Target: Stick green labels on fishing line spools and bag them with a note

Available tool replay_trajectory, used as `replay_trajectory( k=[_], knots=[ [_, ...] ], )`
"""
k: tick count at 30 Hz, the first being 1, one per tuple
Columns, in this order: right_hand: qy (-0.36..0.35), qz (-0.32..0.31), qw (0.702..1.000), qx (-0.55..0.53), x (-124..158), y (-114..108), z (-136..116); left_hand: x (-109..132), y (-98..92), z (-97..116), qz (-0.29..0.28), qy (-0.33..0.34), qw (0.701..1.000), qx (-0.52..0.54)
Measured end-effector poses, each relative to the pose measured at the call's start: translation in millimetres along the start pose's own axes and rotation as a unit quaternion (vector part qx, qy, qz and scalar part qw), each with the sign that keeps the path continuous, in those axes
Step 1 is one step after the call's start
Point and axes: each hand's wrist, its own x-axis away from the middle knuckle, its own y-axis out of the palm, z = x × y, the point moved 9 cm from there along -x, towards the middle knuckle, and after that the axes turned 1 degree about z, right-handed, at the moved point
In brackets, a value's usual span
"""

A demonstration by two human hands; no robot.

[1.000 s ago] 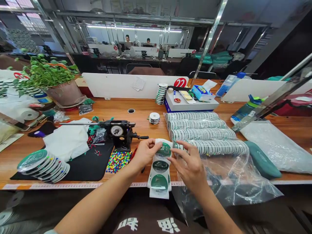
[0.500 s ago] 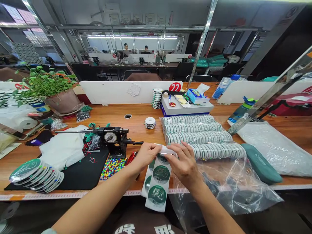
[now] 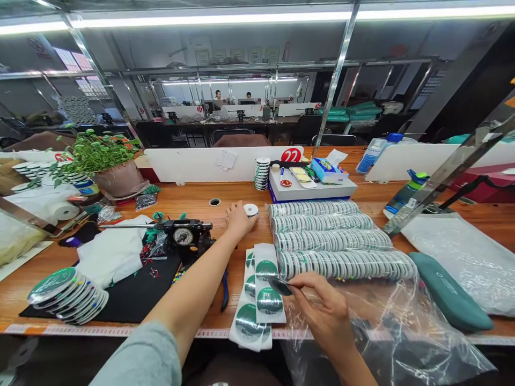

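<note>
The wooden surface [image 3: 185, 196] runs out of frame left and right. A white divider [image 3: 193, 165] along its far edge bears "22" in a red circle. Toward the right edge lie four bagged rows of spools [image 3: 333, 240], their clear plastic drooping over the near edge. Left of centre, a black machine [image 3: 185, 235] is partly covered by the left forearm, its dial too small to read. The left hand [image 3: 240, 220] reaches mid-surface, thumb and fingers about a white spool [image 3: 250, 209]; how firmly, and how many are stacked beneath, I cannot tell. The right hand [image 3: 326, 306], near the front edge, pinches a dark label [image 3: 280, 286], its print unreadable. Beneath it, green-and-white label strips [image 3: 269, 311] overlap, reaching over the near edge; "PE" and "8.0" can be read. Beside them a blue handle [image 3: 224, 292] disappears behind the forearm.
</note>
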Motion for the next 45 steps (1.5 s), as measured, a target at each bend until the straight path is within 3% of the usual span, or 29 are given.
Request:
replay_trajectory(
  k=[4,8,12,16,20,24,29,35,45],
  knots=[
    [0.033,0.012,0.999,-0.014,2.1,-1.8,-0.1,-17.9,8.9,-5.2,-0.023,-0.043,0.999,-0.016],
    [0.095,0.021,0.995,-0.032,0.2,-6.7,9.7,-8.5,-6.7,16.0,0.02,0.027,0.999,0.014],
    [0.187,0.061,0.977,-0.083,-10.6,-19.8,35.2,31.5,-21.8,53.9,0.001,0.176,0.98,0.094],
    [0.246,0.082,0.944,-0.203,-28.0,-19.9,53.1,96.7,-32.3,66.8,-0.088,0.27,0.918,0.276],
    [0.296,0.057,0.924,-0.237,-31.8,-2.2,56.8,148.7,-29.0,48.6,-0.192,0.223,0.886,0.359],
    [0.264,0.023,0.948,-0.178,-28.1,11.3,40.8,174.0,-29.0,36.1,-0.245,0.18,0.855,0.421],
    [0.217,0.023,0.971,-0.101,-26.4,14.2,18.5,182.1,-27.7,26.6,-0.281,0.118,0.826,0.474],
    [0.198,0.011,0.976,-0.088,-29.2,19.5,6.4,185.0,-26.2,16.6,-0.306,0.086,0.812,0.49],
    [0.177,0.0,0.982,-0.068,-30.3,25.3,0.4,183.8,-27.4,7.9,-0.313,0.082,0.803,0.501]
  ],
)
